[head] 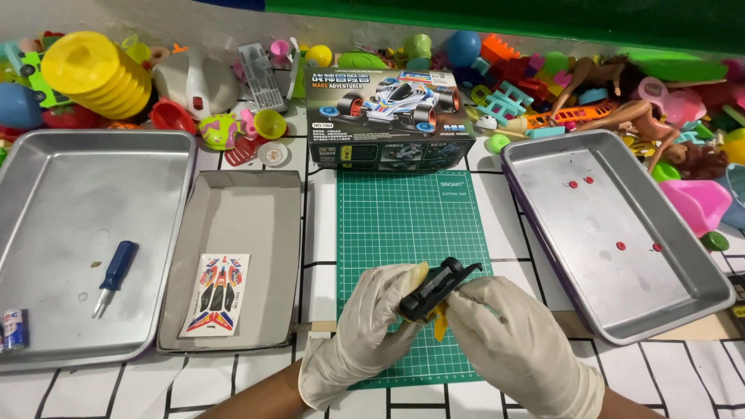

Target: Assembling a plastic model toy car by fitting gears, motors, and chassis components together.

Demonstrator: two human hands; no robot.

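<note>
Both my hands wear pale latex gloves and meet over the near part of a green cutting mat [403,217]. My left hand [365,334] and my right hand [516,341] together grip a small black plastic toy-car part [436,287], tilted up to the right. A yellow piece [440,324] shows just under it between my fingers. Behind the mat stands the toy racing car's box [388,116].
A metal tray [46,194] at the left holds a blue-handled screwdriver [112,275] and a battery [14,330]. A grey box lid [240,209] holds a sticker sheet [217,295]. The right metal tray [683,256] has small red pieces [620,246]. Many colourful toys crowd the far edge.
</note>
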